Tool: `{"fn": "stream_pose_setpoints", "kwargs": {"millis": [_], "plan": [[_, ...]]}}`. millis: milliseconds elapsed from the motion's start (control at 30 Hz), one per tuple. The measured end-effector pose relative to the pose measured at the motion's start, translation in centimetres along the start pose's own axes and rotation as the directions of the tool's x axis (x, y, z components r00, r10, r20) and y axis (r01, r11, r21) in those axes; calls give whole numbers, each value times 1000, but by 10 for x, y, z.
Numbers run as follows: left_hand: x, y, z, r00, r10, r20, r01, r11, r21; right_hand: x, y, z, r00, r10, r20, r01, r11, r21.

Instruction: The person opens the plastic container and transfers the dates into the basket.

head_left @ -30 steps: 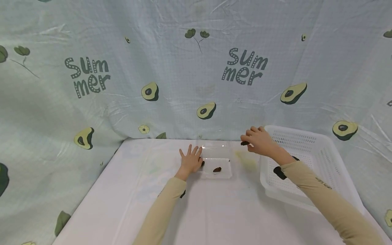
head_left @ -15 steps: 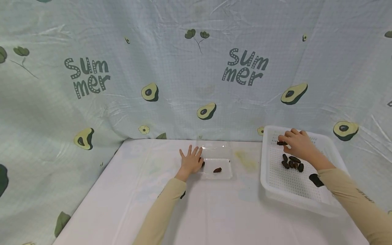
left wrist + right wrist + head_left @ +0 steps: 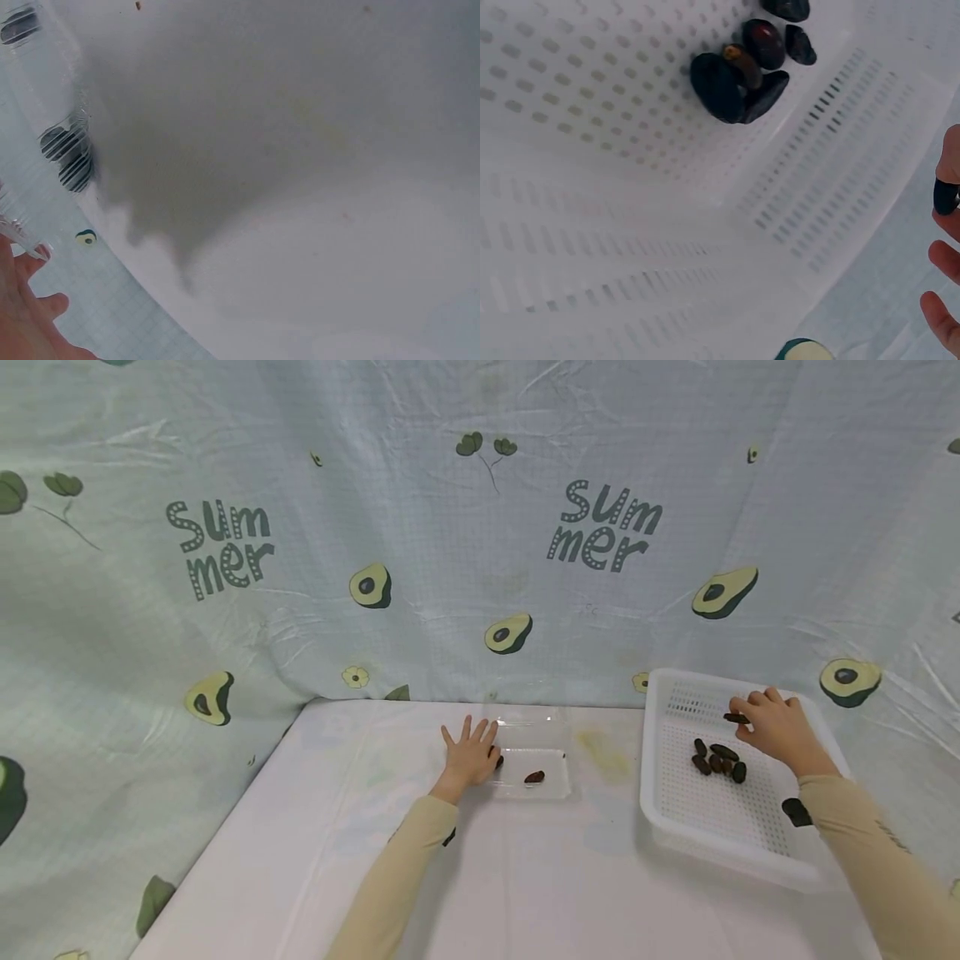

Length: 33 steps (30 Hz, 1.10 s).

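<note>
My right hand (image 3: 777, 732) pinches a dark date (image 3: 737, 718) between thumb and finger, over the back right part of a white perforated basket (image 3: 716, 814). In the right wrist view the held date (image 3: 945, 196) shows at the fingertips, outside the far wall. A cluster of several dates (image 3: 716, 763) lies on the basket's floor. At the middle of the table, my left hand (image 3: 469, 757) rests with spread fingers at the left side of a clear plastic box (image 3: 553, 790). Inside the box lies a brown date (image 3: 534, 777); another (image 3: 498, 762) shows beside the thumb.
The box's clear raised lid (image 3: 525, 714) stands toward the back. A white cloth covers the table (image 3: 570, 893). Behind it hangs a printed plastic curtain (image 3: 450, 527), close to the back of the box and basket.
My right hand has moved right, from between box and basket to over the basket, carrying the date. The dates in the basket have come into view. My left hand has stayed in place.
</note>
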<state>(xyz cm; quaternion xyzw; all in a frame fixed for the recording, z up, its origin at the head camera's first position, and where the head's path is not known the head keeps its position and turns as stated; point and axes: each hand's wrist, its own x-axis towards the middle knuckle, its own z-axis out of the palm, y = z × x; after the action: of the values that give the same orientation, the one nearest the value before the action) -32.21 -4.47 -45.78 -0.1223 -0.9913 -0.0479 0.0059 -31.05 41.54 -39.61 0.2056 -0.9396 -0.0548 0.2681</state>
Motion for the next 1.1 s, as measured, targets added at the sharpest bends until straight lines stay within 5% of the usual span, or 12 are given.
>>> {"fn": "stream_pose_setpoints", "kwargs": {"millis": [467,1100], "plan": [[2,2,0,1000,-7,6,7,1000,12,-26,4,37,985,101,143,-103,995,2],[-1,1,-2,1000,-10,7,9,1000,11,-23,1,39,974,118,194,-125,992,27]]}}
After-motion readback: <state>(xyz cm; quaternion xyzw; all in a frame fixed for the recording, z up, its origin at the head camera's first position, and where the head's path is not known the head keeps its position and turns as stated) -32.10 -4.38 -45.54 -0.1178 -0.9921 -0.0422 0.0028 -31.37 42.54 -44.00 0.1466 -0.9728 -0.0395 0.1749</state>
